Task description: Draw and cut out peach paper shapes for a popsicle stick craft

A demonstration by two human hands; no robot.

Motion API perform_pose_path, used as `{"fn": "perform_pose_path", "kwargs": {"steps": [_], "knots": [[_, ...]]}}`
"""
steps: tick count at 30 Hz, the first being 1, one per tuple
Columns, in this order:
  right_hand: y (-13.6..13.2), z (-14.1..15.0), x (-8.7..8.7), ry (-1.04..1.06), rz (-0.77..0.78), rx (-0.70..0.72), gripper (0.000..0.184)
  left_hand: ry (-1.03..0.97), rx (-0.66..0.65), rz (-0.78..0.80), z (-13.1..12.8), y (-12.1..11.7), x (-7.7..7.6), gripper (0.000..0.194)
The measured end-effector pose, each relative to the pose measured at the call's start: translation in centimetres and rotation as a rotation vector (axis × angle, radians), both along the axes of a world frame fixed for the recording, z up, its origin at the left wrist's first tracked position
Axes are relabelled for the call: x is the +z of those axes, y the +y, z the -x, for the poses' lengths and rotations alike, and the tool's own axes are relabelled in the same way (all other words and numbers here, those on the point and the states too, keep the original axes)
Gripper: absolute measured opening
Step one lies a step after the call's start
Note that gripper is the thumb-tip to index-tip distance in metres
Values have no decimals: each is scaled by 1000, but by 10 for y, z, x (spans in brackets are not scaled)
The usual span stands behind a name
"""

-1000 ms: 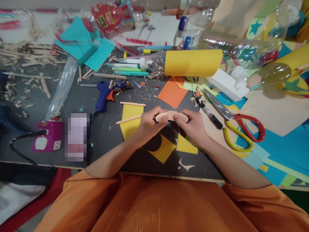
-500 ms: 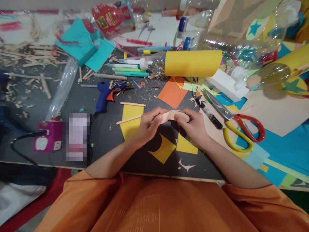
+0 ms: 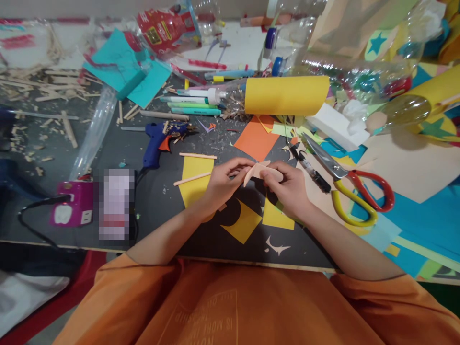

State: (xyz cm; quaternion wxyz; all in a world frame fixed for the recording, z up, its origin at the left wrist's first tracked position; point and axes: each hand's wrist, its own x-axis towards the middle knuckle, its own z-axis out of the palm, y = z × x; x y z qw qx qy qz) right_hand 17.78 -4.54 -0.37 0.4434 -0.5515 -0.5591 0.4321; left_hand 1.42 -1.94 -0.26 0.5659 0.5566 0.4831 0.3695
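Note:
Between my hands, above the dark tabletop (image 3: 158,191), is a pale peach paper cutout (image 3: 256,171), bent so that its left part flares into pointed flaps. My right hand (image 3: 289,184) pinches it with the thumb on top. At the other end, my left hand (image 3: 224,182) has its fingertips closed on the left edge; part of the grip is hidden. Below lie a yellow paper scrap with a curved cut-out (image 3: 246,223) and another yellow piece (image 3: 278,215). A yellow sheet (image 3: 192,191) with two thin wooden sticks on it lies beside my left hand.
Large scissors (image 3: 345,177) and a black craft knife (image 3: 312,170) lie to the right. A blue glue gun (image 3: 154,141) rests to the left, near a purple power socket (image 3: 72,203). Plastic bottles, a yellow paper roll (image 3: 287,95) and an orange sheet (image 3: 257,136) lie farther back.
The paper cutout's left end has turned and spread into points. My left fingers have shifted slightly and their grip has changed, while my right hand stays nearly still.

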Motion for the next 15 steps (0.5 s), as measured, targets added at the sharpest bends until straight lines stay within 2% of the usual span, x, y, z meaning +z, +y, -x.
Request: {"fn": "perform_pose_path", "kwargs": {"steps": [3,10,15], "knots": [[1,0,-1,-18,-42,8,19,46,-36,-28,1,0,0,16],[0,1,-3,-50,-115,11,18,112,-22,-91,2,2,-5,18],[0,0,-4,-61,-145,25,17,79,-44,-99,2,2,-7,17]]}}
